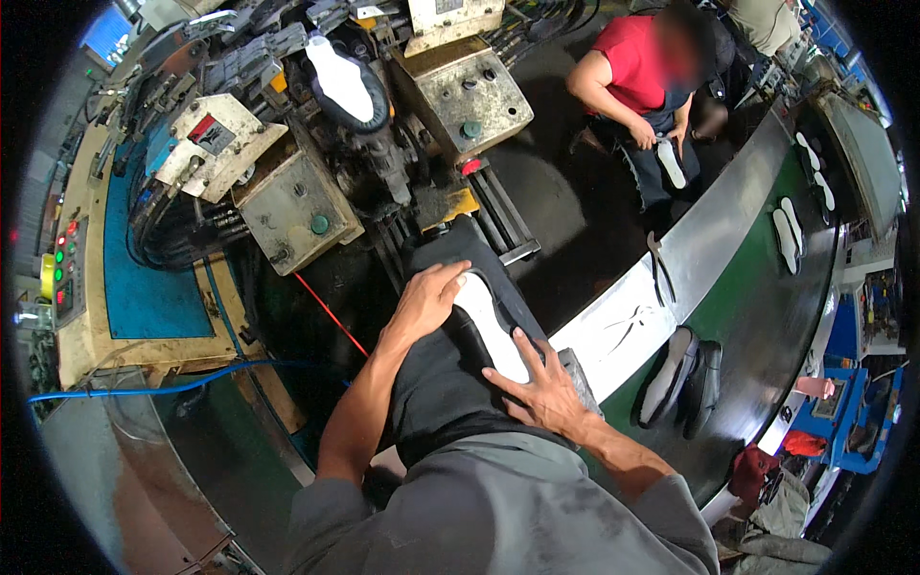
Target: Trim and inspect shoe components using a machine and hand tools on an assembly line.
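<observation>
Across my lap lies a dark shoe upper, its white sole side facing up. My left hand is closed round its far end, the fingertips bent over the rim. At the near end my right hand grips the upper, with finger and thumb tips spread on the white surface. The underside against my dark trousers is hidden. Ahead of my knees, another dark upper with a white sole sits on a machine.
Two control boxes flank the machine. At my right, pincers lie by a white sheet on the metal ledge. A pair of shoes and several white-soled uppers rest on the green conveyor. A person in red holds another upper.
</observation>
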`<state>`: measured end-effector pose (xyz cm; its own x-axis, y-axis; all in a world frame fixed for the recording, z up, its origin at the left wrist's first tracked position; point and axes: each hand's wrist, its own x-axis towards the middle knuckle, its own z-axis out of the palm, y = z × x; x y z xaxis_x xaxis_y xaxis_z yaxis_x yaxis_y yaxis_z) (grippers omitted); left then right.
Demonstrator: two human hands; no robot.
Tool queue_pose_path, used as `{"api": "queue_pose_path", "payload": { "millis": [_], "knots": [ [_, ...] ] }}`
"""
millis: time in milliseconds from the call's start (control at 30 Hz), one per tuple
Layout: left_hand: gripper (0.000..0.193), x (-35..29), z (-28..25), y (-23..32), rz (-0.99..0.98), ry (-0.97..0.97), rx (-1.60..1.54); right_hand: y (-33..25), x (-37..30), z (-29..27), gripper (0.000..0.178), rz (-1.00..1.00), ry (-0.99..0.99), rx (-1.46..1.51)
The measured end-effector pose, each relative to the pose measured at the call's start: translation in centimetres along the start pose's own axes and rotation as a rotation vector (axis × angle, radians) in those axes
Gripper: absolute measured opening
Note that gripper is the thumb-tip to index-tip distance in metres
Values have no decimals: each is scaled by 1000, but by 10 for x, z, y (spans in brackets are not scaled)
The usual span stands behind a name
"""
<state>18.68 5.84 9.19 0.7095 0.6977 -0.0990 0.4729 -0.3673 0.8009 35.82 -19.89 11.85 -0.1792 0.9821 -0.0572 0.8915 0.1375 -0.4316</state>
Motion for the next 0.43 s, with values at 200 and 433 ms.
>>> {"api": "queue_pose_path", "payload": {
  "millis": [200,433],
  "knots": [
    [30,34,-55,-58,-165,444,-556,9,10,-21,71,96,116,200],
    [80,184,-229,-65,-69,340,-1347,30,71,-93,70,68,290,56]
  ]
}}
